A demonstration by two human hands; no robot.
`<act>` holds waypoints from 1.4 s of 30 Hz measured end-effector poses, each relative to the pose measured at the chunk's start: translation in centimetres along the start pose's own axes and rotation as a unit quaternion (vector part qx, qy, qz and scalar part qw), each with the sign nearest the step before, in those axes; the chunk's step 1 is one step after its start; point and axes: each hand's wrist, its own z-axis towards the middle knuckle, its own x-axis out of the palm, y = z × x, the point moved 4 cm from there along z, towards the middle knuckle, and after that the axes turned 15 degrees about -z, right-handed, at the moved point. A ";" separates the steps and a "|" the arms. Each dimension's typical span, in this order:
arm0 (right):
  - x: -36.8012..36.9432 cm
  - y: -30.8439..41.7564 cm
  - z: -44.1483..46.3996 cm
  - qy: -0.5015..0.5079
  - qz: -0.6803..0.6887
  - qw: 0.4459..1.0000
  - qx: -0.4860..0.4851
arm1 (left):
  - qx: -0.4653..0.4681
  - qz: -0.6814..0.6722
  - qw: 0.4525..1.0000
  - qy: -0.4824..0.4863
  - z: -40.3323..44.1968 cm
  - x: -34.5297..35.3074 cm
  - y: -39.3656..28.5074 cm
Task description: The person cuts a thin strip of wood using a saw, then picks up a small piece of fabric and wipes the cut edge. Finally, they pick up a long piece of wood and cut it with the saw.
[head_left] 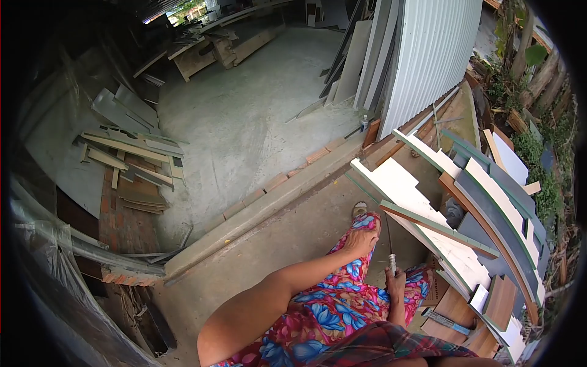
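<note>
My left hand (362, 242) lies over the knee of the floral trousers (327, 309), its fingers stretched out and holding nothing. Lower and to the right, my right hand (396, 282) is wrapped round the pale handle (392, 262) of a thin, long tool. Its narrow dark shaft points away from me; I cannot make out the tool's exact kind. Just right of this hand, a long white board (422, 229) with a green edge rests on a pile of offcuts.
Curved and straight board offcuts (507, 208) are heaped on the right. A narrow tool with a blue end (449, 321) lies on brown boards. A raised concrete sill (269, 199) crosses ahead. More scraps (131, 153) lie left; a corrugated metal sheet (431, 61) stands upright, a bottle (364, 123) beside it.
</note>
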 end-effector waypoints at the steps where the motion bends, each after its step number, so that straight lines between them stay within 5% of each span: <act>1: 0.0 -0.1 -0.1 -0.007 -0.003 1.000 -0.004 | -0.002 0.001 1.000 0.002 0.0 0.0 0.0; 23: -0.3 0.8 -0.5 -0.018 -0.010 1.000 0.002 | -0.007 -0.007 0.999 0.030 0.0 0.0 0.7; 26: -0.1 0.3 -0.2 -0.009 -0.001 1.000 0.006 | 0.007 -0.180 0.963 0.202 1.4 -0.8 3.8; 28: -0.1 0.4 -0.1 -0.004 0.006 1.000 0.001 | -0.178 -0.254 0.893 0.326 2.4 -4.6 6.2; 30: -0.2 0.4 -0.3 -0.014 0.000 1.000 -0.007 | -0.256 -0.194 0.882 0.345 4.3 -11.4 8.9; 33: -0.4 0.1 -0.3 -0.021 -0.007 1.000 -0.014 | -0.165 -0.064 0.950 0.256 8.7 -23.5 6.5; 38: 0.2 0.5 0.2 0.005 -0.002 1.000 -0.020 | -0.017 -0.133 0.991 -0.022 12.7 -39.0 -7.2; 39: 0.5 0.6 0.2 0.002 -0.006 1.000 -0.027 | 0.014 -0.161 0.983 -0.090 12.6 -41.6 -10.2; 40: 0.2 0.4 0.1 -0.015 -0.011 0.999 -0.030 | 0.162 -0.133 0.933 -0.292 12.2 -46.3 -12.8; 42: -0.2 0.5 -0.1 -0.030 -0.016 0.999 -0.032 | 0.212 -0.134 0.851 -0.461 9.9 -50.3 -13.6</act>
